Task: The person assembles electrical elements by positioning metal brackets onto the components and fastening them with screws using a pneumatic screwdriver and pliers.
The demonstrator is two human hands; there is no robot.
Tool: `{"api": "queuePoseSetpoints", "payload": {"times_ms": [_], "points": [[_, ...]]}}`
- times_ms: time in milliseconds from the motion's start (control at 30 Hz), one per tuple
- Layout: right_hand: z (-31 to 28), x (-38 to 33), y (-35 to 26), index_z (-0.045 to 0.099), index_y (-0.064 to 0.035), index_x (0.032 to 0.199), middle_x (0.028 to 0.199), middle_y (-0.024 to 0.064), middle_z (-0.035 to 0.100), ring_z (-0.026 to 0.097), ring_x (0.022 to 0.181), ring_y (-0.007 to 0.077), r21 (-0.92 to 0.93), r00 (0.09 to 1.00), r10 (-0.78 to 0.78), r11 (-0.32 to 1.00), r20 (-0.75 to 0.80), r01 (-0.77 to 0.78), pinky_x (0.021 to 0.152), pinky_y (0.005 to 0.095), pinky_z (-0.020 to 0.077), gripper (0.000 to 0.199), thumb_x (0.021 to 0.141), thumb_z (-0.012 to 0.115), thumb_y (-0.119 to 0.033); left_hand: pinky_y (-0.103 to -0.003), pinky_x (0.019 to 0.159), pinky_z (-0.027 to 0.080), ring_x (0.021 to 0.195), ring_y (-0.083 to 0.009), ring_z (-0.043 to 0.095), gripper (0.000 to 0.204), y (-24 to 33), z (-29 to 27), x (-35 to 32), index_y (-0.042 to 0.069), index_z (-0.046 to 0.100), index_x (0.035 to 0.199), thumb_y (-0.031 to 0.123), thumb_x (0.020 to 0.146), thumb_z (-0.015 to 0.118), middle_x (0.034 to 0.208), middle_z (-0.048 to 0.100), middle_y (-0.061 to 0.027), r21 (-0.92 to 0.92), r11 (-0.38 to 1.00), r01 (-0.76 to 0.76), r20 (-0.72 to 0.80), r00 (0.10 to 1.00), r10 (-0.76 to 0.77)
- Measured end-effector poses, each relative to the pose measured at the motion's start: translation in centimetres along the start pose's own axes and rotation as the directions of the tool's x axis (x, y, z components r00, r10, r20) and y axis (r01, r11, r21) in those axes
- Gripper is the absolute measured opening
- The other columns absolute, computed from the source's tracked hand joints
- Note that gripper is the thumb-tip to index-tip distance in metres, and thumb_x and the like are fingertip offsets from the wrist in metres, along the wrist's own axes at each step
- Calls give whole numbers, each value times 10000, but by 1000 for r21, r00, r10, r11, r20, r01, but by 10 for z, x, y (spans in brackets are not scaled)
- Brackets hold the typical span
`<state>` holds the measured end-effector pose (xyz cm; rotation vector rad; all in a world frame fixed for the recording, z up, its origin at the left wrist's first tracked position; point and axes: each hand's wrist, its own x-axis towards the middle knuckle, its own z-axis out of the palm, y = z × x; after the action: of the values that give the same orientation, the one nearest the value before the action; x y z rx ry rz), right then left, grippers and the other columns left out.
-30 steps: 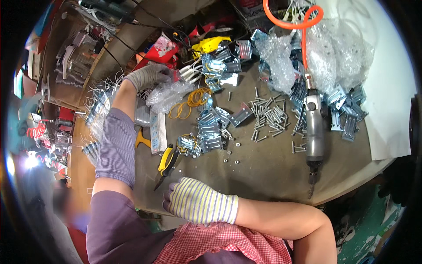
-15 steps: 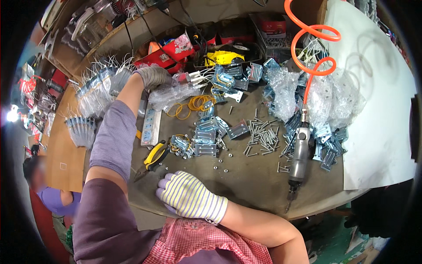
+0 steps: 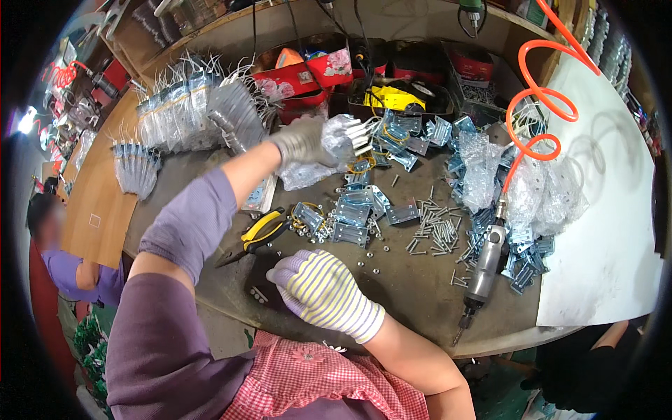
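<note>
My left hand (image 3: 302, 145), in a grey-white glove, is stretched out toward the back and closed around a clear plastic bag (image 3: 339, 137). White wire ends stick out of the bag's right side. My right hand (image 3: 323, 288), in a yellow-striped glove, is curled near the table's front edge. Beside its fingers is a dark patch with small bright marks; what the fingers hold, if anything, is hidden. Yellow-and-black pliers (image 3: 264, 229) lie between my arms. Behind my right hand are metal brackets (image 3: 350, 233), some small nuts and a pile of screws (image 3: 435, 227).
An air screwdriver (image 3: 484, 266) on an orange coiled hose (image 3: 530, 91) lies at the right, beside bubble-wrapped parts (image 3: 479, 171). Wired parts in clear sleeves (image 3: 178, 112) stand at the left. Red flowered boxes (image 3: 301, 73) line the back. Another person (image 3: 70, 269) sits at far left.
My left hand has moved right from beside the red boxes and now grips the plastic bag. My right hand stays curled, with the dark patch now showing beside it. The whole view has shifted.
</note>
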<state>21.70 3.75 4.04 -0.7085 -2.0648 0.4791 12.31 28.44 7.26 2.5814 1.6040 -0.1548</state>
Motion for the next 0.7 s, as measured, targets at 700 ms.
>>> {"api": "queuePoseSetpoints", "payload": {"times_ms": [700], "points": [[20, -4, 0, 672, -82, 967, 898, 85, 679, 645, 834, 295, -25, 998, -18, 999, 53, 19, 738, 399, 521, 196, 772, 671, -95, -294, 816, 521, 904, -162, 658, 551, -101, 0, -264, -20, 593, 1214, 348, 825, 724, 1055, 680, -89, -975, -123, 183, 210, 941, -267]]}}
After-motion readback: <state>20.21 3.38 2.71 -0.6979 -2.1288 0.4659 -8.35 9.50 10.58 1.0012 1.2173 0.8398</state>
